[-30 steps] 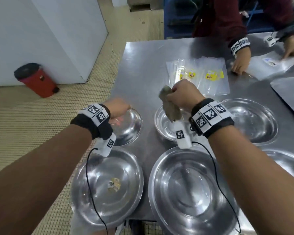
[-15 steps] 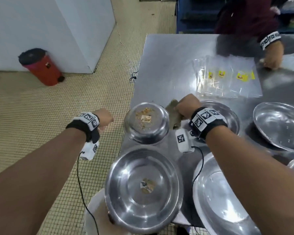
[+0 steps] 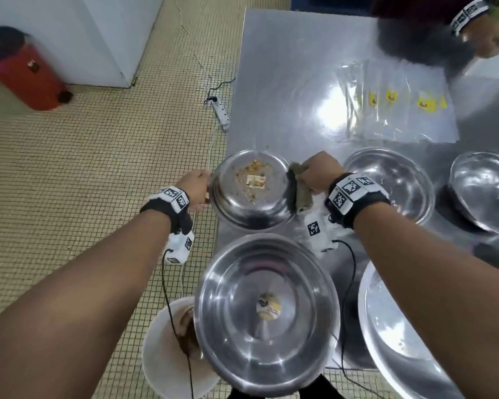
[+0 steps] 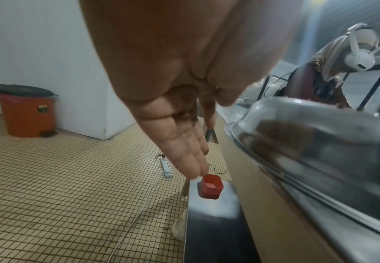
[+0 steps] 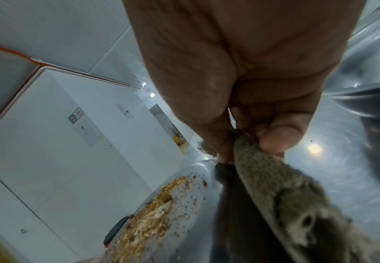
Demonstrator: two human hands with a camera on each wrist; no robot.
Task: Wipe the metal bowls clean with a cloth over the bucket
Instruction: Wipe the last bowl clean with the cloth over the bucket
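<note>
A small metal bowl [image 3: 251, 203] soiled with brown crumbs and a paper scrap sits at the table's left edge, slightly overhanging it. My left hand [image 3: 195, 187] is at its left rim. In the left wrist view its fingers [image 4: 184, 151] are straight and point down beside the bowl [image 4: 319, 142]. Whether they touch it I cannot tell. My right hand [image 3: 319, 174] grips a bunched grey-brown cloth [image 3: 300, 194] against the bowl's right rim. The right wrist view shows thumb and fingers pinching the cloth [image 5: 274, 178] over the crumbs [image 5: 153, 218]. A white bucket [image 3: 162, 364] stands on the floor below.
A large bowl [image 3: 265, 335] with a sticker overhangs the near table edge above the bucket. More bowls [image 3: 392, 182] lie to the right. Clear bags [image 3: 392, 110] and another person's hand [image 3: 490, 36] are at the far side. A red bin [image 3: 20, 73] and power strip [image 3: 221, 113] are on the floor.
My left hand let go of the soiled bowl, drew off to the left, and has now come back to its left rim. The right hand kept the cloth beside the bowl.
</note>
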